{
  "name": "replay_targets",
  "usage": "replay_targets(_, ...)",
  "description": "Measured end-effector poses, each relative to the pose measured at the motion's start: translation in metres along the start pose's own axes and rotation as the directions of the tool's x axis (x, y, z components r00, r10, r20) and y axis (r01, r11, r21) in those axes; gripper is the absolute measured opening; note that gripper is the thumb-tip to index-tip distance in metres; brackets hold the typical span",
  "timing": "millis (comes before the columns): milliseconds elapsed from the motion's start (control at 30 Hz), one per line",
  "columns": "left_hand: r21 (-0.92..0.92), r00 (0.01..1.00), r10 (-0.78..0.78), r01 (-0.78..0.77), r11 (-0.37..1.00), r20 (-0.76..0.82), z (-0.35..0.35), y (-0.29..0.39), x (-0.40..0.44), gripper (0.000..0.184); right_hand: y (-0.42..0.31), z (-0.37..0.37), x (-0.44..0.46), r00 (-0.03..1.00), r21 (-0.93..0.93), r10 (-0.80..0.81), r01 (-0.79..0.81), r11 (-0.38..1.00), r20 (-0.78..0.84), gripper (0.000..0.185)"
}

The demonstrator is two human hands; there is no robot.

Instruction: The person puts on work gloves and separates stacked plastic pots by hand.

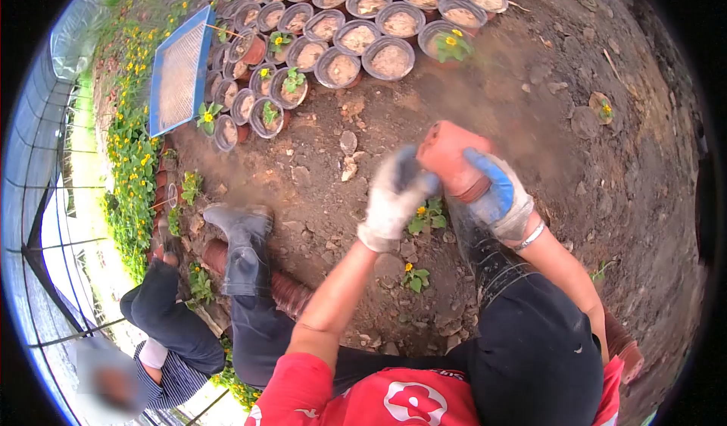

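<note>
A reddish-brown plastic flower pot (452, 157) is held in front of me, tipped with its base up and away and its ribbed rim down toward my knee. My right hand (503, 199), in a white glove with blue coating, grips the pot's right side. Just left of the pot is my left hand (394, 202), gloved and blurred, thumb and fingers apart. Whether its fingertips touch the pot is unclear. Below the pot, small yellow-flowered plants (428, 215) stand on the soil, with another plant (415, 277) nearer me.
Rows of soil-filled pots (390, 59) stand ahead, a few with flowering plants. A blue-framed mesh sieve (182, 70) leans at their left. Stacked empty pots (291, 293) lie beside my boot (244, 248). Another person (178, 320) sits at left near yellow flowers (132, 168).
</note>
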State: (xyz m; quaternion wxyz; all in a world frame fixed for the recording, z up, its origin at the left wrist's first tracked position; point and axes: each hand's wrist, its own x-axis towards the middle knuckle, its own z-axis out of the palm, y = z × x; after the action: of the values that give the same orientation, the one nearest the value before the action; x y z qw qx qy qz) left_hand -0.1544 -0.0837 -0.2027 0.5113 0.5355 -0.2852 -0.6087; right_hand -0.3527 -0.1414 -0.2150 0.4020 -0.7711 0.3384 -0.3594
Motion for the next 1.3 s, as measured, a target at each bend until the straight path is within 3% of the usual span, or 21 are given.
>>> replay_targets(67,0.664,0.856,0.496,-0.288,0.690,-0.144,-0.057,0.006,0.026,0.054,-0.004,-0.006,0.002,0.998,-0.058,0.059,-0.059,0.997,-0.013,0.045)
replay_targets(167,0.899,0.721,0.678,-0.193,0.393,-0.141,-0.123,0.053,0.056,0.062,0.015,-0.003,-0.011,0.983,0.122,0.181,-0.184,0.975,0.041,0.045)
replay_targets(233,0.996,0.722,0.688,0.014,0.083,-0.067,-0.165,0.062,0.080,0.072,0.012,-0.002,-0.018,0.965,0.165,0.251,-0.260,0.951,0.074,0.043)
replay_targets(333,0.990,0.851,0.525,0.092,-0.104,-0.024,-0.252,0.028,0.112,0.070,0.008,-0.001,-0.009,0.956,0.244,0.282,-0.294,0.924,0.082,0.042)
replay_targets(367,0.986,0.858,0.510,0.031,-0.164,0.057,-0.256,0.030,0.111,0.068,0.009,-0.001,-0.003,0.785,0.742,0.587,-0.512,0.432,0.200,0.040)
replay_targets(400,0.977,0.928,0.349,0.179,-0.114,-0.129,-0.260,0.033,0.112,0.067,0.009,-0.003,0.002,0.558,0.869,0.677,-0.406,-0.281,0.480,0.038)
replay_targets(433,0.978,0.927,0.351,0.177,-0.107,-0.130,-0.263,0.033,0.111,0.067,0.006,-0.003,0.004,0.558,0.870,0.679,-0.410,-0.275,0.477,0.038)
replay_targets(500,0.999,0.810,0.586,-0.041,0.020,0.021,-0.250,0.043,0.099,0.064,-0.003,0.001,0.000,0.680,0.870,0.683,-0.474,0.134,0.265,0.032)
replay_targets(533,0.918,0.845,0.484,0.019,0.396,-0.226,-0.234,0.049,0.085,0.055,0.004,0.001,-0.005,0.672,0.869,0.689,-0.479,0.128,0.269,0.032)
replay_targets(567,0.918,0.847,0.480,0.023,0.395,-0.228,-0.228,0.043,0.070,0.055,0.017,0.002,-0.009,0.667,0.817,0.692,-0.542,0.196,0.276,0.030)
replay_targets(633,0.726,0.910,0.322,-0.036,0.687,-0.260,-0.220,0.035,0.037,0.044,0.017,0.005,-0.009,0.660,0.759,0.694,-0.600,0.255,0.288,0.029)
replay_targets(700,0.979,0.919,0.382,-0.158,0.128,0.098,-0.213,0.026,0.013,0.036,-0.001,0.006,-0.002,0.764,0.885,0.573,-0.446,0.137,0.296,0.031)
replay_targets(733,0.999,0.989,0.136,0.050,0.002,-0.049,-0.201,0.021,0.000,0.037,0.003,0.009,-0.006,0.763,0.885,0.573,-0.447,0.134,0.299,0.031)
replay_targets(800,0.873,0.986,0.143,0.001,-0.487,0.079,-0.182,0.025,-0.006,0.037,0.013,0.014,-0.015,0.924,0.689,0.343,-0.359,0.630,0.168,0.030)
replay_targets(833,0.734,0.954,0.166,-0.073,-0.676,0.248,-0.181,0.024,-0.005,0.038,0.016,0.014,-0.018,0.923,0.688,0.344,-0.361,0.629,0.169,0.030)
replay_targets(900,0.722,0.923,0.137,-0.182,-0.667,0.359,-0.188,0.012,0.007,0.043,0.016,0.013,-0.018,0.895,0.866,0.388,-0.362,0.345,0.219,0.030)
replay_targets(933,0.698,0.877,0.113,-0.287,-0.656,0.466,-0.192,0.006,0.015,0.048,0.013,0.011,-0.015,0.894,0.867,0.392,-0.361,0.345,0.217,0.030)
replay_targets(1000,0.713,0.880,0.028,-0.366,-0.598,0.475,-0.194,0.008,0.028,0.049,0.007,0.005,-0.007,0.668,0.863,0.616,-0.504,-0.038,0.417,0.029)
replay_targets(1067,0.736,0.897,-0.104,-0.415,-0.535,0.430,-0.187,0.020,0.037,0.059,0.020,0.006,-0.009,0.669,0.847,0.613,-0.532,0.000,0.421,0.029)
replay_targets(1233,0.816,0.900,-0.049,-0.416,-0.402,0.434,-0.186,0.025,0.042,0.077,0.016,0.008,-0.006,0.687,0.757,0.627,-0.612,0.229,0.367,0.028)
replay_targets(1300,0.789,0.896,-0.091,-0.428,-0.442,0.435,-0.180,0.024,0.041,0.075,0.013,0.009,0.001,0.578,0.823,0.608,-0.507,-0.256,0.544,0.029)
